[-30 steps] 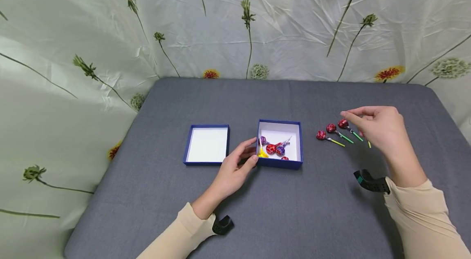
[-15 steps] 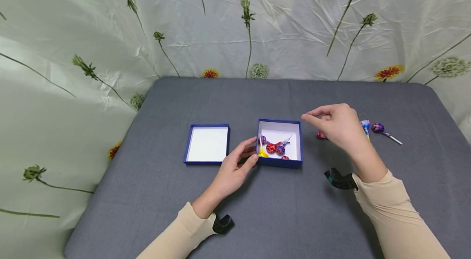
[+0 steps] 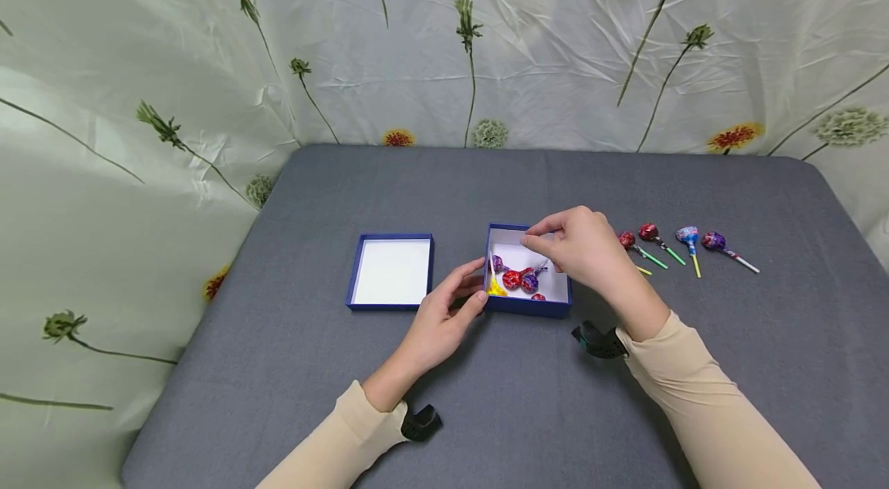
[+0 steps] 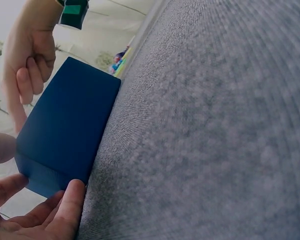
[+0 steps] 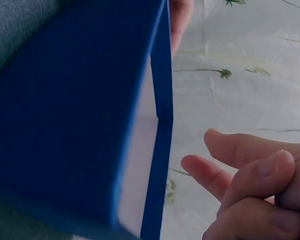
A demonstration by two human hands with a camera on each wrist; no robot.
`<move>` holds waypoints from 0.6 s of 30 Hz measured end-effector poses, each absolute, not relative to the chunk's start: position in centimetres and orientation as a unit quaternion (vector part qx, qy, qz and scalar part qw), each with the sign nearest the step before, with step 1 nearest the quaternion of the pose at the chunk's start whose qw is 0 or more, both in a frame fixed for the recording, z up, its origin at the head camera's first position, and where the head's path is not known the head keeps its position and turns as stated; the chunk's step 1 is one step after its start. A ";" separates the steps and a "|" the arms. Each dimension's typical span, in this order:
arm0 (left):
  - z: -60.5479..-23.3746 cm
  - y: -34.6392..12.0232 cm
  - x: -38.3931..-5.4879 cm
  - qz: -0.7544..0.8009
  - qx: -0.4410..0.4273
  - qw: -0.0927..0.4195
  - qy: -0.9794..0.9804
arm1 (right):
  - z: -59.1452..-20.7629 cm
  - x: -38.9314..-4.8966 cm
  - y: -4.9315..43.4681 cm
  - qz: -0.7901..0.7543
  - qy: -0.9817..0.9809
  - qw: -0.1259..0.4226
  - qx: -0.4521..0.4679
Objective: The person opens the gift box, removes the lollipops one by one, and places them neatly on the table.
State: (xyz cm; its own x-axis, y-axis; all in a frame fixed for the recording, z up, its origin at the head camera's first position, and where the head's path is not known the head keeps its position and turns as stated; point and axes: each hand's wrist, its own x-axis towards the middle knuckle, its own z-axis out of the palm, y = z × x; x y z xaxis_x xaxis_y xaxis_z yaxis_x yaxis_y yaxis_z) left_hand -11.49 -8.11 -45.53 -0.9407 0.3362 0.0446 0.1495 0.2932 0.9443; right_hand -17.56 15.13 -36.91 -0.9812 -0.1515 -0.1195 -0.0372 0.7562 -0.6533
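A blue box (image 3: 529, 308) with a white inside stands on the table. Several wrapped lollipops lie in it, among them a red lollipop (image 3: 512, 281), a purple lollipop (image 3: 530, 283) and a yellow-wrapped lollipop (image 3: 496, 288). My left hand (image 3: 444, 317) holds the box at its left side, thumb at the near corner and fingers against the left wall. Over the box's right side hovers my right hand (image 3: 579, 248), index finger reaching down past the rim. Thumb and index finger stand apart with nothing between them in the right wrist view, the other fingers loosely bent.
Left of the box lies its blue-rimmed lid (image 3: 391, 273), white inside up. To the right is a row of lollipops: red lollipops (image 3: 649, 232), a blue lollipop (image 3: 687, 236) and a purple lollipop (image 3: 714, 241). A flowered curtain (image 3: 556, 49) hangs behind the grey table (image 3: 528, 396).
My right hand has moved left from above the row of lollipops to over the box, uncovering the blue and purple lollipops. My left hand and the box have stayed put.
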 end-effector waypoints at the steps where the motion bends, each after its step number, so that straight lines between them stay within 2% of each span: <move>1: -45.5 -8.1 -11.5 0.575 0.152 0.082 0.800 | -37.0 -17.6 14.9 -0.345 0.933 0.090 -0.050; 7: -45.7 -8.1 -11.6 0.577 0.159 0.075 0.798 | -37.4 -17.8 13.6 -0.338 0.931 0.128 -0.042; 18: -45.9 -8.2 -11.6 0.573 0.153 0.083 0.801 | -38.0 -18.3 12.6 -0.301 0.941 0.144 -0.063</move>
State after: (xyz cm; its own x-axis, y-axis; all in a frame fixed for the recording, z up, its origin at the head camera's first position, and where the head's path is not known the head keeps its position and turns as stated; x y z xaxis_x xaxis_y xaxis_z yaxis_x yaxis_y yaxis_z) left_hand -11.63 -8.25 -45.90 -0.9394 0.3400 0.0432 0.1503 0.2955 0.9434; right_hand -18.34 12.61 -37.99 -0.9507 -0.2049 -0.2327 -0.0318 0.8110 -0.5842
